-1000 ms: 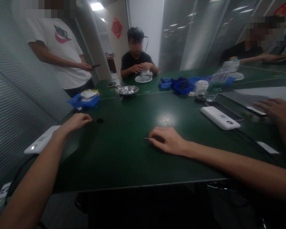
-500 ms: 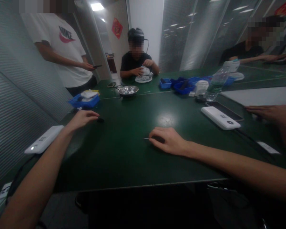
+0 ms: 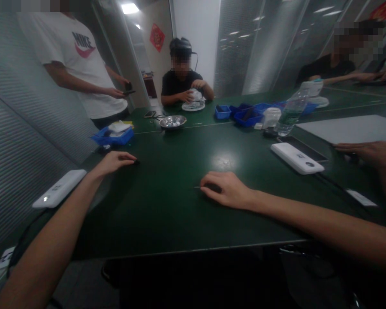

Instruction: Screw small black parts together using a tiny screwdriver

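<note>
My left hand (image 3: 114,163) rests near the left side of the green table (image 3: 167,214), its thumb and fingers pinched on a small black piece (image 3: 137,162) whose kind I cannot make out. Closer to the front, my right hand (image 3: 225,189) lies on the tabletop with curled fingers. From its fingertips a thin metal rod (image 3: 197,187) sticks out to the left. The rest of the rod is hidden inside the fingers. The two hands are well apart.
White power banks flank me, one left (image 3: 59,189) and one right (image 3: 297,159), beside a phone (image 3: 302,148). A metal bowl (image 3: 173,122), blue bins (image 3: 112,137) and a water bottle (image 3: 292,111) stand farther back. Another person's hand (image 3: 366,150) is at right; others sit or stand around.
My left hand has shifted very slightly right and down, still pinching the black piece. The right hand stays put. The standing person has moved a little left, and a second hand of theirs shows.
</note>
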`<state>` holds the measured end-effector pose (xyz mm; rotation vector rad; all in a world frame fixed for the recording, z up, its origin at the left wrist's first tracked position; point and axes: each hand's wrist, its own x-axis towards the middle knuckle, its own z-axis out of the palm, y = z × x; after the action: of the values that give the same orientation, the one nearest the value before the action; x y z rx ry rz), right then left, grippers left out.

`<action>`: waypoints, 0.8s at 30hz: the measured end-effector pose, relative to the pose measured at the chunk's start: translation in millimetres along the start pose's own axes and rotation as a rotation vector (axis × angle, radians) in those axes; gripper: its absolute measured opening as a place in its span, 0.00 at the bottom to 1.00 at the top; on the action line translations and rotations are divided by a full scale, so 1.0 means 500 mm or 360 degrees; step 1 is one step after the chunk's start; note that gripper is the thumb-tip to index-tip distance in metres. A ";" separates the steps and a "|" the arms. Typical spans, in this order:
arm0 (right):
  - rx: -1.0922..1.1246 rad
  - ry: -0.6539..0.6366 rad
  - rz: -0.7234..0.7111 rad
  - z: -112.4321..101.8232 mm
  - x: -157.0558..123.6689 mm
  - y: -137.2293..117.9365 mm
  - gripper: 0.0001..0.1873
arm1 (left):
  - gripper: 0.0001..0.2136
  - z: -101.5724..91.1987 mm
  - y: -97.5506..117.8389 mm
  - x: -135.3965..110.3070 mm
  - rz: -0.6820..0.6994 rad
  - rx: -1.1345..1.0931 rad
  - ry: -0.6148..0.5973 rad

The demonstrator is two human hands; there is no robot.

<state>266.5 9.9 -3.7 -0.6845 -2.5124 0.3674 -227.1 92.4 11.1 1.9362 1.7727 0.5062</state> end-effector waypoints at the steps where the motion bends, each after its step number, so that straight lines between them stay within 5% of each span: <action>1: -0.0003 -0.0001 0.0004 0.000 0.000 -0.001 0.11 | 0.23 0.001 -0.002 0.002 -0.0016 -0.0017 -0.0001; 7: 0.0008 -0.0009 0.0017 0.000 0.001 -0.003 0.11 | 0.20 0.008 0.001 0.013 -0.0049 0.0050 0.0028; 12: 0.0005 -0.0010 0.0001 0.000 0.001 -0.003 0.11 | 0.13 0.018 0.031 0.003 0.0188 0.0551 0.0120; 18: 0.0021 -0.0023 0.0008 0.000 0.001 -0.002 0.11 | 0.16 0.046 0.075 -0.023 0.0395 0.1109 0.0139; 24: 0.0022 -0.0019 0.0009 0.001 0.001 -0.002 0.11 | 0.15 0.061 0.125 -0.049 0.0202 0.1188 0.0229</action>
<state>265.4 9.1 -3.4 -0.6859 -2.5170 0.3918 -161.1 61.5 22.2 2.5636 2.1387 -0.0011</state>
